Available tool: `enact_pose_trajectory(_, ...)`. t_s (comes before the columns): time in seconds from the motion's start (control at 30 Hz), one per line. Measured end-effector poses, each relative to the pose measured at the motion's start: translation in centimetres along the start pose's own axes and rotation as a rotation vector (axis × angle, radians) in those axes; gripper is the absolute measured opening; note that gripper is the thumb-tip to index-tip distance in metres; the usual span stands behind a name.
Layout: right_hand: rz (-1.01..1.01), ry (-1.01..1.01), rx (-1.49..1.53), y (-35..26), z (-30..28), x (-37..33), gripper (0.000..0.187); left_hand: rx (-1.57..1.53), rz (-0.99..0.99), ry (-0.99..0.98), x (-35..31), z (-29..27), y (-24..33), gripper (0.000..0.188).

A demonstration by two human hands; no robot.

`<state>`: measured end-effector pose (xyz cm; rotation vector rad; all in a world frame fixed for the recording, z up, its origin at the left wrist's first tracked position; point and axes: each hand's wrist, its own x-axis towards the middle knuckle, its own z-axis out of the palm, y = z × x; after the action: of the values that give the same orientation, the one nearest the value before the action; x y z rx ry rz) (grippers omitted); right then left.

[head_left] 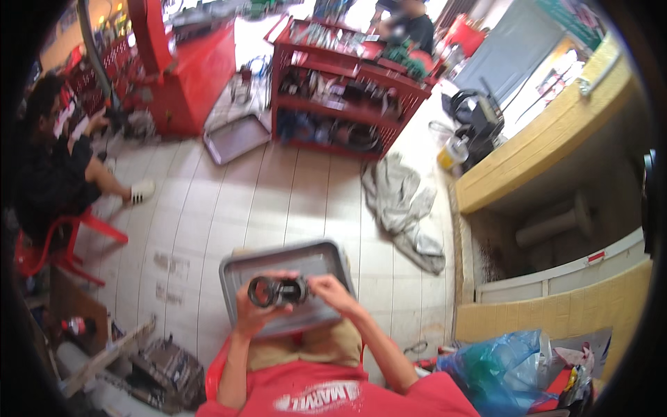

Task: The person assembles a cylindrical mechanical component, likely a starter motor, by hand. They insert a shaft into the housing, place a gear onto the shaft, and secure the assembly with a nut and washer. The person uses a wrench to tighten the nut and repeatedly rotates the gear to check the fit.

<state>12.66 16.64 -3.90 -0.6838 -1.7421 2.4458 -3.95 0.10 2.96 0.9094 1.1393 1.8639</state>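
Above a grey tray (240,267) on my lap, I hold a dark metal part with a round ring (262,292) at its left end and a shorter cylindrical body on the right. Its exact kind cannot be made out. My left hand (251,313) wraps round the ring end from below and the left. At the part's right end, my right hand (332,293) has its fingers bent and pinched together against it. Whether a small piece sits between those fingertips is too blurred to tell.
A red tool cart (333,115) full of parts stands ahead, with another tray (237,139) beside it. Grey cloth (399,201) lies on the tiles. At left a person (59,160) sits on a red chair. Plastic bags (497,368) are near my right; scrap parts (167,368) lie left.
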Motion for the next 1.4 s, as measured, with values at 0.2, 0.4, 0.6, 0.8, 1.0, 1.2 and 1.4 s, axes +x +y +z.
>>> enact_pose_trajectory(0.2, -0.309, -0.075, 0.013, -2.3, 1.3, -0.5, 0.040, 0.117, 0.022, 0.052, -0.4, 0.7, 1.8, 0.059)
enact_pose_trajectory(0.4, -0.110, -0.106, -0.044, 0.9, -1.6, -0.2, 0.040, 0.001, -0.016, 0.007, 0.4, 2.4, 2.7, 0.057)
enact_pose_trajectory(0.6, -0.318, 0.043, -0.004, -4.0, 3.4, -0.2, 0.020, 0.151, 0.087, 0.032, -0.9, 0.6, 4.2, 0.052)
enact_pose_trajectory(0.8, -0.214, 0.068, 0.051, -1.5, 2.4, -1.0, 0.010, 0.236, 0.054, -0.041, -1.0, 0.0, 3.4, 0.053)
enact_pose_trajectory(1.0, -0.212, 0.053, 0.001, -1.6, 2.4, 0.1, 0.018, 0.064, 0.022, 0.016, -1.9, -0.6, 2.3, 0.054)
enact_pose_trajectory(1.2, -0.258, -0.016, -0.052, -1.8, 1.7, 0.2, 0.022, 0.030, 0.009, -0.011, -1.3, -0.7, 1.2, 0.064)
enact_pose_trajectory(1.4, -0.115, 0.013, 0.036, -4.3, 3.7, -0.9, 0.024, 0.077, 0.077, -0.009, -1.1, -0.5, 2.1, 0.054)
